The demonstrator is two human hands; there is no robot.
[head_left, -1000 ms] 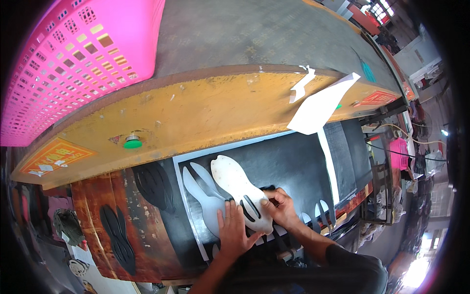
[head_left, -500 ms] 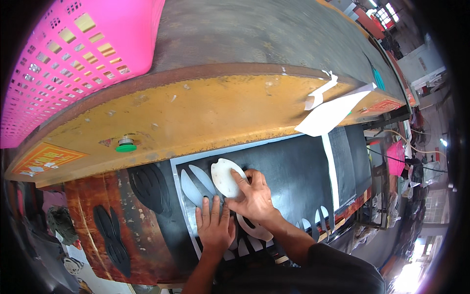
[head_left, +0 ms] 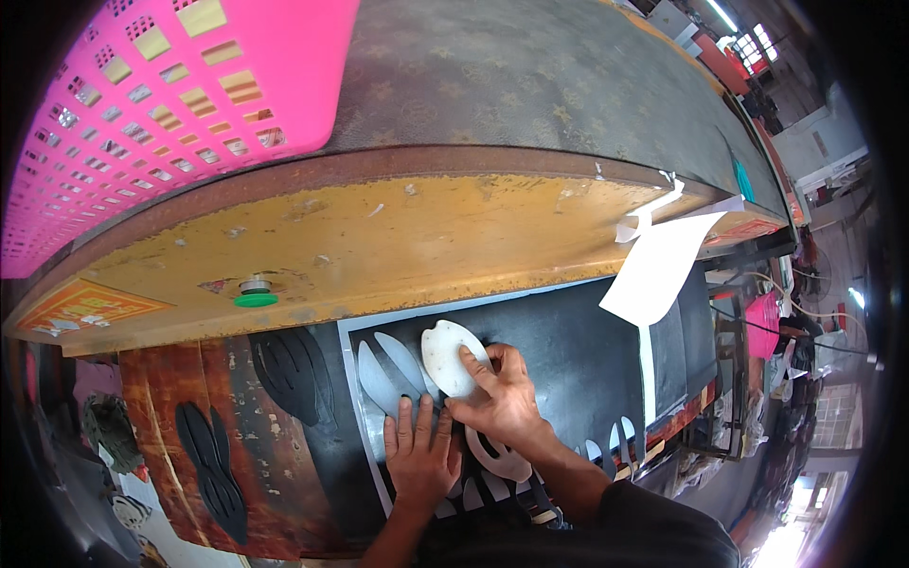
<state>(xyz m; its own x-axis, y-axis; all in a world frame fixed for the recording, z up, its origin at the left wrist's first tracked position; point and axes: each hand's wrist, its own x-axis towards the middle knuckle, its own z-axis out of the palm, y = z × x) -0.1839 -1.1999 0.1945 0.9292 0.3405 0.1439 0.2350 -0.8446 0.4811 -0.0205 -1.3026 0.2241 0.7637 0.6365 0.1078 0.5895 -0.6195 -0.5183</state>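
A black sheet (head_left: 587, 331) lies over a pale base on the work surface, with leaf-shaped cut-outs (head_left: 381, 381) showing the light layer beneath. On the sheet rests a whitish cutting die (head_left: 447, 352), oval with a notched far end. My right hand (head_left: 504, 398) grips its right side, index finger on top and thumb near its lower end. Below that hand shows a pale curved piece (head_left: 502, 462); whether it belongs to the die is hidden. My left hand (head_left: 421, 459) lies flat on the sheet beside the cut-outs, its fingers stretched out.
A yellow beam (head_left: 407, 227) with a green button (head_left: 256, 299) spans just beyond the sheet. A white paper (head_left: 663, 265) hangs from it. On top stands a pink basket (head_left: 312, 104). Black cut pieces (head_left: 210, 469) lie on the worn brown board (head_left: 284, 473) at left.
The view has shifted slightly, and the hanging paper has swung. Both hands keep nearly the same places, the right one still on the die.
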